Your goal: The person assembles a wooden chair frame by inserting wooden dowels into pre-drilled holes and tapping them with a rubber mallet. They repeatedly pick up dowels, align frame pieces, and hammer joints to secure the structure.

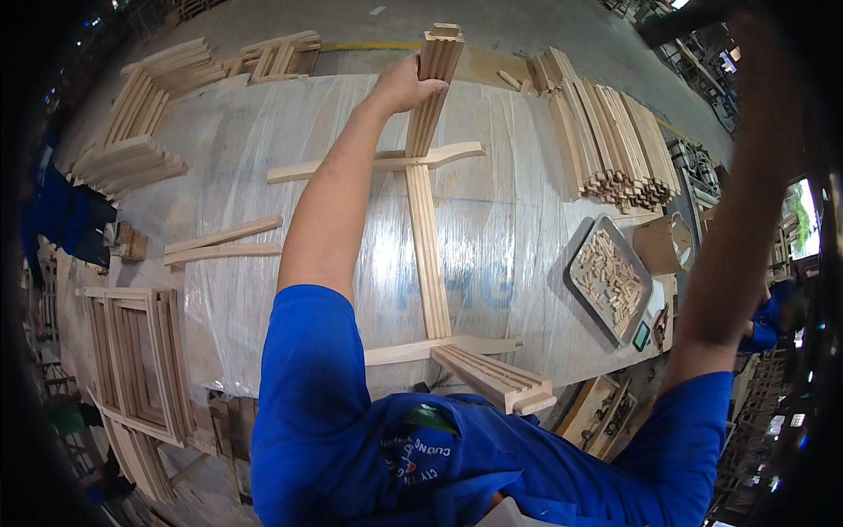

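Observation:
On the table lies a wooden frame with a long grooved rail point(427, 255) down its middle. A curved wooden piece point(457, 155) crosses it at the far end, and another curved piece point(395, 353) at the near end. My left hand point(404, 85) is closed round a grooved wooden bar point(430, 119) standing up from the far joint. A similar bar point(492, 378) rises from the near joint toward my chest. My right hand point(762, 44), raised high at the upper right, is dark and blurred. It grips a dark hammer-like tool point(680, 25).
A metal tray point(575, 281) of wooden dowels sits at right, near stacked wooden bars point(615, 140) and a cardboard container point(660, 244). Two loose strips point(224, 251) lie at left. Wooden frames point(136, 360) and stacked pieces point(132, 162) line the left side. Other people work at both edges.

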The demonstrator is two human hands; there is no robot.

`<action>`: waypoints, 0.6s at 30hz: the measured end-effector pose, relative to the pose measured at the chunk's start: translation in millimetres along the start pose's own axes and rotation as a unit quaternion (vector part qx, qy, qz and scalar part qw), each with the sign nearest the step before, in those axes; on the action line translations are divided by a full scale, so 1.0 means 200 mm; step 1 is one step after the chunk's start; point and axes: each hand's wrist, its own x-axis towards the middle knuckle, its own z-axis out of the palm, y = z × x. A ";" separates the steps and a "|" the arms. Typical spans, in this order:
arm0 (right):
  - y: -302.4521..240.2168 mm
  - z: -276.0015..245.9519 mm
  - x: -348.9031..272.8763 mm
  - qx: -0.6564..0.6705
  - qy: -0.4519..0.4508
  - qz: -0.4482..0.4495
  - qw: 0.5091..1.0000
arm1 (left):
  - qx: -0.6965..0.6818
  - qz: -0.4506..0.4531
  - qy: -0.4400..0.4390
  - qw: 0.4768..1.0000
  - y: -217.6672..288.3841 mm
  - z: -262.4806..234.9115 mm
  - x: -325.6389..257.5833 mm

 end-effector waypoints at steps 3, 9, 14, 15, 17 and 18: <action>0.16 0.22 -0.45 -0.065 -0.126 -0.020 0.990 | -0.032 0.010 -0.003 0.999 0.05 0.02 0.01; 0.12 0.09 -0.62 0.104 -0.542 0.492 0.673 | 0.024 -0.005 0.025 0.999 0.05 0.04 0.01; 0.09 -0.40 -1.03 0.083 -0.492 0.502 0.707 | -0.039 0.007 0.051 0.998 0.02 0.08 -0.03; 0.12 -0.57 -1.18 0.055 -0.490 0.533 0.688 | -0.077 -0.031 0.078 0.993 0.05 0.16 -0.06; 0.08 -0.85 -1.40 0.036 -0.511 0.510 0.691 | -0.070 -0.027 0.170 0.983 0.02 0.12 -0.16; 0.06 -1.03 -1.54 0.009 -0.490 0.521 0.699 | -0.095 -0.036 0.165 0.981 0.02 0.18 -0.23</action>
